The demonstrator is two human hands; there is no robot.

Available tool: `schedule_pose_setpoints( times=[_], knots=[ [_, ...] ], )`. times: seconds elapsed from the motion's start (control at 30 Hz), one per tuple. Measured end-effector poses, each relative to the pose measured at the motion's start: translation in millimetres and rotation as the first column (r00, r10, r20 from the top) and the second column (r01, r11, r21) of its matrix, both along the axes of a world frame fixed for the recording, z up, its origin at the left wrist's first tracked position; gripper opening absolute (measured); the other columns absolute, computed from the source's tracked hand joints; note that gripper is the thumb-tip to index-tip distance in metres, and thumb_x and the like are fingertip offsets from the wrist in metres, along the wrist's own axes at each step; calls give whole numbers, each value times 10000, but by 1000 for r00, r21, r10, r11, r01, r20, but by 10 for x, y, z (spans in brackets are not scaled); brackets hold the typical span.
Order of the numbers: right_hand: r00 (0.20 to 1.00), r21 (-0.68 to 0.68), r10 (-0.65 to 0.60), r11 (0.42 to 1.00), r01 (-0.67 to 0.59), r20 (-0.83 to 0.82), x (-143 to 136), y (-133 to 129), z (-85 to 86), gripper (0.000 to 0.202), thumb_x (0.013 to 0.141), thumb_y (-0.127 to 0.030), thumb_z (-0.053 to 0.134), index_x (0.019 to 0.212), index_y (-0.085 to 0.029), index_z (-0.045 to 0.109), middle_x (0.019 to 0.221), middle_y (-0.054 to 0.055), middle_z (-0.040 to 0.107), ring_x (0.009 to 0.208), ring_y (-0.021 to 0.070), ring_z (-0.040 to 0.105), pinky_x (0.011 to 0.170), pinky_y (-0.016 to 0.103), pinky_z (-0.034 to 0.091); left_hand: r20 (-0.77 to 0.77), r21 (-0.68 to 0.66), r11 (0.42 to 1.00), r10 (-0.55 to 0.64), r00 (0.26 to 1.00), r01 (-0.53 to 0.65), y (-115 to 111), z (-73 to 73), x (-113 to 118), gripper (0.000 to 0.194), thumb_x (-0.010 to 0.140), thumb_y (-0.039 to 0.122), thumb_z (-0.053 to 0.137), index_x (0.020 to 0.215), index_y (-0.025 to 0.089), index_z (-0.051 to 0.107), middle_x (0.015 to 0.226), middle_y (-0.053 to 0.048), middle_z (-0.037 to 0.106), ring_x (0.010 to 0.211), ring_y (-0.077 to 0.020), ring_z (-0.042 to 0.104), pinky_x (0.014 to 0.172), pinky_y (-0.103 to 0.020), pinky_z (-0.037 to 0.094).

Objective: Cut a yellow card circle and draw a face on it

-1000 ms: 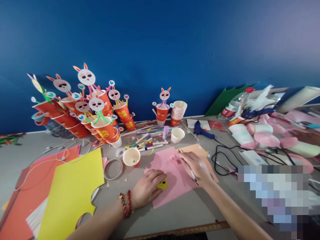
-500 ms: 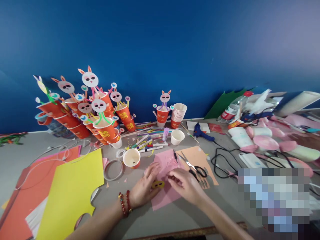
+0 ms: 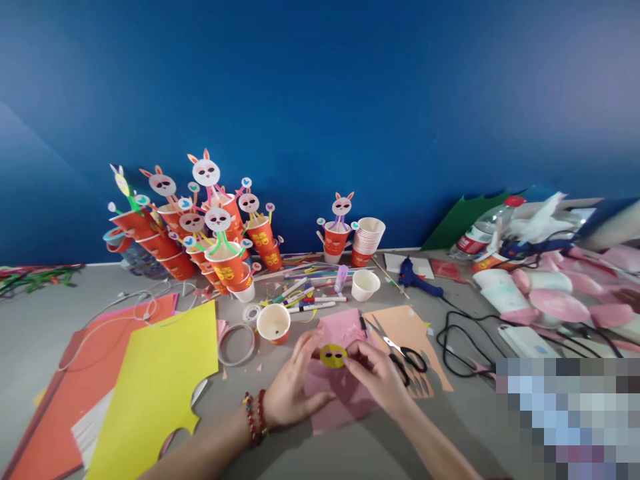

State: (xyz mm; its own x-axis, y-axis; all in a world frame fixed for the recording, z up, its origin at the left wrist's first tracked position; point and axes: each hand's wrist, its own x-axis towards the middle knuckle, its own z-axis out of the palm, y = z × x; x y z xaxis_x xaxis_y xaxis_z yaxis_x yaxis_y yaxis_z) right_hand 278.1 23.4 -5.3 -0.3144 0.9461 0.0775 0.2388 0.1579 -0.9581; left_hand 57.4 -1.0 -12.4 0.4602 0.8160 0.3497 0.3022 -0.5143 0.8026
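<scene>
A small yellow disc with two dark eye shapes is between my hands, over a pink sheet. My left hand, with beaded bracelets at the wrist, is at the disc's left edge, thumb apart from the fingers. My right hand pinches at the disc's right edge with thumb and forefinger. Black-handled scissors lie on an orange sheet to the right. A paper cup stands beyond my left hand.
Red cups with rabbit faces stand at the back left, a cup stack at back centre. Yellow paper lies left, a blue glue gun and black cable right. Markers lie behind the pink sheet.
The yellow disc has come up from by my left thumb and shows its face fully. My right hand has moved to its right edge. The view has shifted slightly.
</scene>
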Motion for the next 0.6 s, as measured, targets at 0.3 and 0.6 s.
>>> schedule_pose_setpoints(
  times=[0.3,0.6],
  knots=[
    [968,-213,-115,975,66,-225,11,28,133,330,827,-504,694,828,-199,569,635,-28,555,559,125,487,525,232,363,63,-237,970,74,995,-57,20,133,20,515,945,243,555,1425,261,369,1221,-105,608,947,-196,675,884,-387,576],
    [964,-297,-82,955,3,-254,-171,-253,-125,331,828,-517,686,856,-215,551,593,-37,584,531,140,555,513,234,415,-364,1,993,110,925,-118,-31,203,51,450,887,273,623,1317,230,496,1258,-111,660,1144,-277,648,955,-397,559]
  ],
)
